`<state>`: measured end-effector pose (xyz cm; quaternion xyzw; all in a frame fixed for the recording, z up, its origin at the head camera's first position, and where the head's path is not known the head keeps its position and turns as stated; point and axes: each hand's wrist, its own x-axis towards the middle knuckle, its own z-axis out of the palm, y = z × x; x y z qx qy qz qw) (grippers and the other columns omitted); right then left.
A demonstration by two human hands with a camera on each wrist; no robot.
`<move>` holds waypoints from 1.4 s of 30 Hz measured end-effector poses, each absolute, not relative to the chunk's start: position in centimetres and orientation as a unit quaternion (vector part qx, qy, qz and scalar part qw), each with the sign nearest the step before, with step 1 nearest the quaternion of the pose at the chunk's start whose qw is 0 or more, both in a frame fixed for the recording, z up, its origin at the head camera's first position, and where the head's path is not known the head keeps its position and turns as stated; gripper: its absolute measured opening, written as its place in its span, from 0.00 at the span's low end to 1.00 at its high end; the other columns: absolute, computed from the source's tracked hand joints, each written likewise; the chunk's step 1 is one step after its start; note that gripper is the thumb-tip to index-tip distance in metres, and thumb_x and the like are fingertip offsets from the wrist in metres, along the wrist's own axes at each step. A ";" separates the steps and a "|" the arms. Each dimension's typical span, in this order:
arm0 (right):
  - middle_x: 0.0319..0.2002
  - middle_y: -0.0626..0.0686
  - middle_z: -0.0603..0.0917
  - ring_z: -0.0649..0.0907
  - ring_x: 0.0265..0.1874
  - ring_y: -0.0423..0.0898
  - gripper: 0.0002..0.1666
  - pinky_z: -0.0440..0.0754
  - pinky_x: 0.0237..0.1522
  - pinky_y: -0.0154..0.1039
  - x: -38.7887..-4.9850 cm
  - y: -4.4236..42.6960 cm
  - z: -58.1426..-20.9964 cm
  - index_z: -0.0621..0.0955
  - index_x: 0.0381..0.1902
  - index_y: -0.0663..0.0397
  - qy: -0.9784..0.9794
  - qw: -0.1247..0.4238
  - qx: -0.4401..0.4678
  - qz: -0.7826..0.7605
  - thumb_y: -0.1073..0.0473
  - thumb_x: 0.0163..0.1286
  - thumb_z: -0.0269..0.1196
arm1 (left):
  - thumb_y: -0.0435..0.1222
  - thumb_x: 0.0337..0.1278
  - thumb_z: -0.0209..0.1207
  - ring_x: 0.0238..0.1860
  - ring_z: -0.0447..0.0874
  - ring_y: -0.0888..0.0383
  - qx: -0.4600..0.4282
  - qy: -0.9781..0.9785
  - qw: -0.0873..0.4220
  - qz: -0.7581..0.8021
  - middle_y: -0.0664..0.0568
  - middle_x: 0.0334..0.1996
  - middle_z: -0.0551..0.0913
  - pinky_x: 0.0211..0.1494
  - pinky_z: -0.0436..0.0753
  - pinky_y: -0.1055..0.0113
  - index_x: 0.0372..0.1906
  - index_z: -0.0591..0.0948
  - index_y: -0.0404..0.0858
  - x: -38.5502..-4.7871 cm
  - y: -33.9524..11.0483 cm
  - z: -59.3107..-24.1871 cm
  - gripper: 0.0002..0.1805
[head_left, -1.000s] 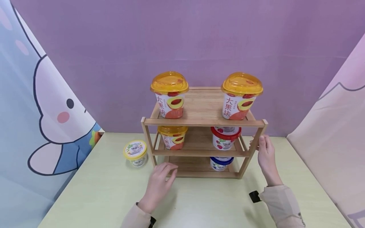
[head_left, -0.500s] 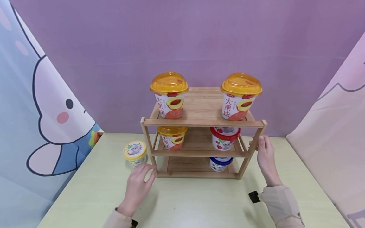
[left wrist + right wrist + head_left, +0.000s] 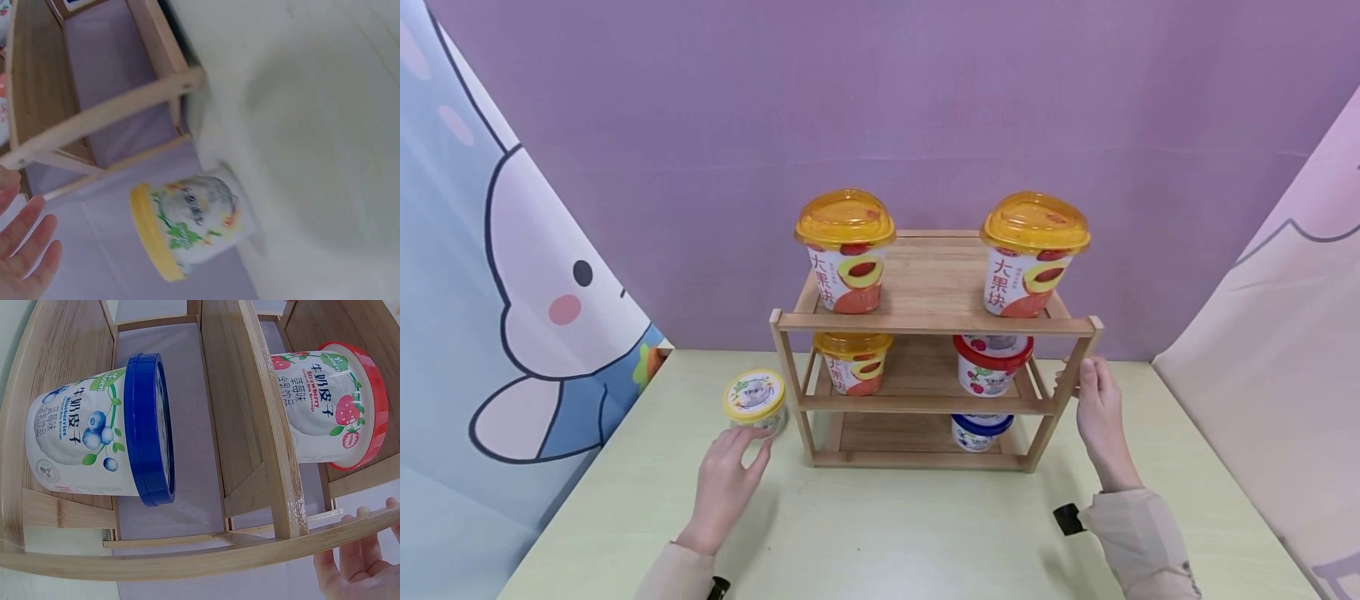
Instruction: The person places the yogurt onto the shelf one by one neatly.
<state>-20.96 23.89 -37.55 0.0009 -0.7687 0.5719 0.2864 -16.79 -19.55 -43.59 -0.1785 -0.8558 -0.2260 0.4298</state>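
Observation:
My left hand (image 3: 724, 483) is just in front of a small tub with a yellow lid (image 3: 754, 395) that stands on the table, left of the wooden rack. In the left wrist view its fingers (image 3: 31, 244) are loosely bent and apart from the tub (image 3: 203, 215). At the rack's front right post my right hand (image 3: 1101, 417) grips the wood, thumb in front and fingers behind. The three-tier wooden rack (image 3: 925, 322) stands upright. A blue-lidded blueberry tub (image 3: 94, 431) is on its bottom tier, a red-lidded strawberry tub (image 3: 325, 412) on the middle one.
Two yellow-lidded peach cups, a left one (image 3: 850, 275) and a right one (image 3: 1030, 279), stand on the top tier. A third peach cup (image 3: 855, 371) is on the middle tier, left. A purple cloth (image 3: 700, 167) hangs behind the pale table (image 3: 880, 533).
My left hand has moved left, from in front of the rack's bottom tier past its left post to the yellow-lidded tub. The right hand stays on the rack's right post.

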 end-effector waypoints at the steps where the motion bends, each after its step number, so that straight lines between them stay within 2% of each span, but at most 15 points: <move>1: 0.25 0.38 0.74 0.76 0.26 0.32 0.21 0.73 0.34 0.22 -21.0 23.9 -37.6 0.71 0.40 0.65 -0.768 0.287 0.001 0.573 0.53 0.72 0.39 | 0.22 0.27 0.66 0.29 0.78 0.51 -0.175 -0.856 0.429 -0.227 0.47 0.27 0.80 0.30 0.77 0.60 0.27 0.79 0.34 -16.9 -19.8 -43.7 0.14; 7: 0.25 0.39 0.75 0.76 0.26 0.32 0.14 0.73 0.34 0.22 -21.0 23.9 -37.6 0.72 0.35 0.49 -0.762 0.289 0.003 0.579 0.53 0.72 0.39 | 0.21 0.28 0.66 0.30 0.77 0.51 -0.163 -0.862 0.419 -0.236 0.46 0.28 0.79 0.32 0.78 0.59 0.28 0.78 0.33 -17.9 -20.8 -44.2 0.14; 13: 0.27 0.42 0.75 0.76 0.27 0.32 0.15 0.73 0.35 0.22 -21.0 23.9 -37.6 0.71 0.36 0.52 -0.762 0.282 0.002 0.583 0.52 0.72 0.39 | 0.22 0.30 0.66 0.32 0.75 0.49 -0.144 -0.870 0.407 -0.237 0.44 0.29 0.78 0.34 0.76 0.58 0.28 0.78 0.32 -18.7 -21.5 -45.0 0.12; 18: 0.27 0.41 0.75 0.76 0.27 0.32 0.14 0.73 0.35 0.22 -21.0 23.9 -37.7 0.71 0.36 0.49 -0.762 0.280 -0.001 0.584 0.52 0.72 0.39 | 0.23 0.33 0.65 0.35 0.75 0.45 -0.137 -0.874 0.399 -0.241 0.40 0.33 0.77 0.39 0.75 0.54 0.30 0.78 0.30 -19.5 -21.9 -45.4 0.12; 20: 0.27 0.41 0.75 0.76 0.27 0.32 0.15 0.73 0.35 0.22 -21.0 23.9 -37.7 0.71 0.36 0.50 -0.762 0.281 -0.002 0.583 0.52 0.72 0.39 | 0.23 0.35 0.64 0.37 0.74 0.44 -0.133 -0.878 0.389 -0.244 0.38 0.35 0.77 0.41 0.75 0.52 0.32 0.77 0.29 -19.8 -22.0 -45.6 0.12; 25: 0.27 0.42 0.75 0.76 0.27 0.31 0.22 0.73 0.35 0.22 -21.0 24.0 -37.6 0.70 0.41 0.66 -0.768 0.280 0.000 0.577 0.52 0.72 0.38 | 0.24 0.40 0.62 0.41 0.73 0.42 -0.121 -0.891 0.360 -0.249 0.37 0.39 0.75 0.45 0.72 0.50 0.36 0.77 0.28 -20.5 -22.2 -45.8 0.13; 27: 0.27 0.42 0.75 0.76 0.27 0.31 0.24 0.73 0.35 0.22 -21.0 24.0 -37.7 0.69 0.43 0.70 -0.769 0.279 0.002 0.575 0.52 0.72 0.38 | 0.25 0.41 0.61 0.43 0.72 0.41 -0.118 -0.895 0.352 -0.249 0.35 0.41 0.75 0.46 0.72 0.49 0.38 0.76 0.27 -20.7 -22.3 -45.9 0.13; 38: 0.28 0.45 0.76 0.76 0.27 0.32 0.20 0.73 0.35 0.22 -21.0 23.8 -37.7 0.70 0.39 0.64 -0.763 0.281 0.005 0.582 0.53 0.72 0.39 | 0.22 0.44 0.57 0.51 0.67 0.37 -0.120 -0.911 0.309 -0.247 0.30 0.49 0.71 0.55 0.65 0.46 0.42 0.74 0.24 -21.5 -22.7 -46.8 0.15; 42: 0.28 0.43 0.75 0.76 0.27 0.31 0.21 0.73 0.35 0.22 -21.0 23.8 -37.7 0.70 0.40 0.67 -0.764 0.282 0.008 0.580 0.53 0.72 0.38 | 0.22 0.46 0.55 0.52 0.66 0.37 -0.113 -0.917 0.293 -0.244 0.30 0.51 0.70 0.56 0.64 0.46 0.43 0.74 0.23 -21.7 -22.8 -47.1 0.15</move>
